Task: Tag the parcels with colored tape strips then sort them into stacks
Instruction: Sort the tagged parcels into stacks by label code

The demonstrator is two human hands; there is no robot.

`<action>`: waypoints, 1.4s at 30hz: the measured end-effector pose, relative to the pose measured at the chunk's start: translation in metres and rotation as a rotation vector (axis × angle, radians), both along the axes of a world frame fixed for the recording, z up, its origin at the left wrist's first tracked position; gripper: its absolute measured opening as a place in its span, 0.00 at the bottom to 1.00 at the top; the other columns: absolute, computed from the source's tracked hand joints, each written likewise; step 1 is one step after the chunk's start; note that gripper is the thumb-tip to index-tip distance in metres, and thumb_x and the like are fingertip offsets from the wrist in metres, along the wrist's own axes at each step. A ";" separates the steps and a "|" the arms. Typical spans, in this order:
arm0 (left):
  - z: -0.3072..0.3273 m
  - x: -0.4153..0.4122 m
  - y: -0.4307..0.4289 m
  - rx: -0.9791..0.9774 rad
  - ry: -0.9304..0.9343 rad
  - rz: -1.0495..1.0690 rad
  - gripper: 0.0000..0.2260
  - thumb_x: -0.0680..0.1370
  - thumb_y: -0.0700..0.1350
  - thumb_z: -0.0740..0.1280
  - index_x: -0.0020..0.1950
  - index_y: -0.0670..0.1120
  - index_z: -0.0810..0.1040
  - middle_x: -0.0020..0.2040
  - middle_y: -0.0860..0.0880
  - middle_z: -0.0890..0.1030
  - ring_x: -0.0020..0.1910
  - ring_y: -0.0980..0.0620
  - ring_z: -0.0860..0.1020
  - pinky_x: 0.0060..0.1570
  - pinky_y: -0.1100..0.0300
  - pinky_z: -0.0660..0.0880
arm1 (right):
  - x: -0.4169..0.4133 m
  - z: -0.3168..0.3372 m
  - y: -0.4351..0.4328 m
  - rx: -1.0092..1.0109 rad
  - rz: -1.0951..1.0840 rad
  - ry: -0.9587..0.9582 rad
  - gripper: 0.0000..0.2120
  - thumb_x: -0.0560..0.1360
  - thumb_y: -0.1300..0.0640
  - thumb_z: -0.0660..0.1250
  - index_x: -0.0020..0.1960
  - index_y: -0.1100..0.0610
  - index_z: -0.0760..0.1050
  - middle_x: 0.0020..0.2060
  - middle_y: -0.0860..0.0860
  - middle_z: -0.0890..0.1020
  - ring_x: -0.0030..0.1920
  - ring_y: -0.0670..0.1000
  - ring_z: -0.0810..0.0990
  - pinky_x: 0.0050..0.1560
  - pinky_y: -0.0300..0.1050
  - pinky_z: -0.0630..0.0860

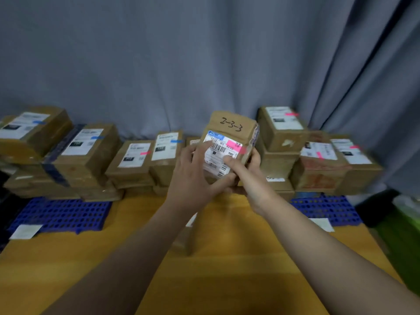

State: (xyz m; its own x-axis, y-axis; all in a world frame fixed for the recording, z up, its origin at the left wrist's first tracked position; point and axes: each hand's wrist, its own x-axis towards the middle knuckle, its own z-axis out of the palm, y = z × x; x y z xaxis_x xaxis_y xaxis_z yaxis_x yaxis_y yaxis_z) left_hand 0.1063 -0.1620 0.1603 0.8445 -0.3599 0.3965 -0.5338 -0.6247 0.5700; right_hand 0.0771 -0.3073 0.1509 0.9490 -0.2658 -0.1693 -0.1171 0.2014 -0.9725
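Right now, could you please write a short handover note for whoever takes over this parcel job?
Left hand and right hand both grip the brown cardboard parcel marked 2-3-3, held above the yellow wooden table.
Done: a pink tape strip is on its white label.
Left to do: probably set it on the pink-tagged parcel stack at right; blue-tagged parcel stacks stand at left.

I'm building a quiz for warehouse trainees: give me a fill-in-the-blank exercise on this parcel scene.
The left hand and right hand hold a cardboard parcel handwritten ___. The tape strip on its label is ___. The perforated plastic mats are ___.
Missing: 2-3-3; pink; blue.
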 end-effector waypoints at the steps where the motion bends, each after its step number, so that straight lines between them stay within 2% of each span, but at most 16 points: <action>1: 0.003 -0.001 -0.014 -0.019 -0.022 -0.033 0.37 0.67 0.69 0.61 0.70 0.50 0.65 0.64 0.48 0.69 0.61 0.53 0.69 0.56 0.59 0.71 | 0.000 0.003 -0.017 -0.001 -0.025 -0.019 0.33 0.71 0.49 0.72 0.70 0.43 0.58 0.49 0.45 0.83 0.46 0.46 0.84 0.48 0.50 0.82; 4: 0.008 -0.005 -0.059 -0.100 -0.013 -0.109 0.27 0.75 0.60 0.63 0.69 0.47 0.67 0.63 0.49 0.72 0.61 0.54 0.71 0.58 0.60 0.71 | -0.006 0.008 -0.069 0.005 -0.107 -0.043 0.35 0.70 0.48 0.71 0.73 0.44 0.59 0.56 0.48 0.82 0.55 0.50 0.82 0.60 0.56 0.77; 8: 0.005 -0.009 -0.120 -0.137 0.001 -0.063 0.19 0.80 0.52 0.57 0.70 0.47 0.67 0.65 0.49 0.72 0.64 0.53 0.69 0.64 0.58 0.67 | -0.017 0.010 -0.137 -0.019 -0.208 -0.086 0.38 0.65 0.43 0.70 0.72 0.45 0.61 0.57 0.48 0.82 0.57 0.50 0.81 0.62 0.57 0.74; 11: 0.004 -0.009 -0.160 -0.092 0.011 -0.036 0.18 0.81 0.47 0.60 0.70 0.46 0.66 0.65 0.49 0.71 0.62 0.55 0.68 0.60 0.65 0.62 | -0.020 0.006 -0.188 -0.028 -0.285 -0.072 0.32 0.70 0.45 0.68 0.71 0.45 0.63 0.55 0.47 0.83 0.56 0.50 0.81 0.62 0.57 0.74; 13: 0.002 -0.007 -0.181 -0.052 0.022 -0.025 0.18 0.80 0.48 0.62 0.70 0.47 0.67 0.66 0.49 0.69 0.63 0.54 0.67 0.60 0.64 0.63 | -0.024 0.004 -0.218 -0.024 -0.313 -0.041 0.27 0.73 0.47 0.67 0.70 0.47 0.63 0.54 0.48 0.83 0.54 0.50 0.82 0.58 0.54 0.77; 16: -0.004 0.001 -0.207 0.024 0.038 -0.026 0.22 0.78 0.47 0.64 0.72 0.47 0.65 0.70 0.47 0.65 0.68 0.49 0.65 0.66 0.58 0.64 | -0.024 -0.003 -0.258 -0.006 -0.352 0.053 0.21 0.74 0.47 0.66 0.65 0.48 0.66 0.53 0.50 0.82 0.51 0.50 0.83 0.44 0.47 0.79; 19: -0.012 0.014 -0.230 0.151 0.016 0.012 0.26 0.78 0.49 0.64 0.74 0.49 0.62 0.74 0.46 0.60 0.72 0.47 0.60 0.69 0.52 0.62 | -0.015 -0.017 -0.291 -0.067 -0.338 0.230 0.34 0.62 0.36 0.67 0.64 0.50 0.70 0.61 0.53 0.76 0.52 0.54 0.82 0.38 0.46 0.81; 20: -0.013 0.019 -0.237 0.212 0.012 0.028 0.27 0.78 0.51 0.64 0.75 0.49 0.60 0.76 0.46 0.58 0.73 0.46 0.58 0.70 0.49 0.60 | -0.011 -0.019 -0.300 -0.083 -0.321 0.268 0.34 0.62 0.36 0.67 0.64 0.51 0.71 0.60 0.54 0.77 0.51 0.54 0.82 0.36 0.46 0.80; 23: -0.018 0.036 -0.249 0.366 0.050 0.072 0.28 0.79 0.53 0.61 0.77 0.51 0.55 0.77 0.46 0.54 0.76 0.44 0.52 0.72 0.47 0.55 | 0.000 -0.017 -0.315 -0.092 -0.286 0.302 0.25 0.73 0.44 0.65 0.64 0.56 0.67 0.50 0.53 0.81 0.47 0.53 0.82 0.43 0.52 0.82; 25: -0.020 0.045 -0.250 0.425 0.048 0.075 0.27 0.79 0.54 0.61 0.76 0.51 0.57 0.77 0.46 0.56 0.76 0.44 0.54 0.72 0.45 0.57 | 0.012 -0.019 -0.322 -0.094 -0.311 0.307 0.24 0.75 0.46 0.66 0.64 0.56 0.63 0.46 0.52 0.79 0.45 0.53 0.81 0.48 0.55 0.81; 30: -0.023 0.052 -0.250 0.388 0.042 0.108 0.24 0.79 0.51 0.63 0.74 0.51 0.62 0.74 0.46 0.62 0.73 0.45 0.61 0.70 0.46 0.64 | 0.040 -0.018 -0.322 -0.158 -0.229 0.244 0.08 0.77 0.48 0.66 0.49 0.51 0.71 0.47 0.51 0.80 0.45 0.49 0.80 0.44 0.49 0.81; 32: -0.024 0.052 -0.250 0.362 0.037 0.122 0.23 0.79 0.50 0.64 0.73 0.50 0.64 0.74 0.46 0.63 0.71 0.45 0.64 0.68 0.46 0.67 | 0.049 -0.020 -0.317 -0.199 -0.203 0.214 0.06 0.76 0.50 0.66 0.49 0.51 0.72 0.50 0.52 0.81 0.46 0.48 0.80 0.45 0.48 0.80; 36: -0.026 0.055 -0.249 0.309 0.060 0.153 0.22 0.78 0.49 0.65 0.71 0.50 0.65 0.72 0.46 0.65 0.69 0.45 0.66 0.66 0.45 0.69 | 0.057 -0.030 -0.311 -0.290 -0.205 0.145 0.15 0.74 0.49 0.69 0.57 0.55 0.75 0.51 0.51 0.82 0.50 0.50 0.82 0.52 0.51 0.81; 39: -0.028 0.056 -0.248 0.288 0.065 0.164 0.22 0.78 0.49 0.65 0.71 0.50 0.66 0.71 0.46 0.65 0.69 0.44 0.66 0.65 0.45 0.70 | 0.053 -0.030 -0.311 -0.476 -0.175 0.101 0.13 0.76 0.47 0.67 0.56 0.54 0.75 0.47 0.43 0.80 0.45 0.39 0.78 0.40 0.30 0.75; 40: -0.028 0.056 -0.247 0.286 0.067 0.163 0.22 0.78 0.49 0.65 0.71 0.50 0.66 0.71 0.46 0.65 0.69 0.44 0.66 0.65 0.45 0.70 | 0.053 -0.031 -0.312 -0.528 -0.173 0.088 0.14 0.77 0.46 0.66 0.55 0.54 0.73 0.47 0.43 0.79 0.44 0.39 0.77 0.38 0.27 0.72; 42: -0.027 0.056 -0.247 0.290 0.071 0.153 0.22 0.78 0.49 0.65 0.71 0.50 0.65 0.72 0.46 0.64 0.69 0.44 0.65 0.66 0.45 0.69 | 0.054 -0.031 -0.313 -0.642 -0.206 0.082 0.21 0.74 0.41 0.66 0.59 0.54 0.71 0.52 0.48 0.78 0.52 0.46 0.78 0.48 0.37 0.75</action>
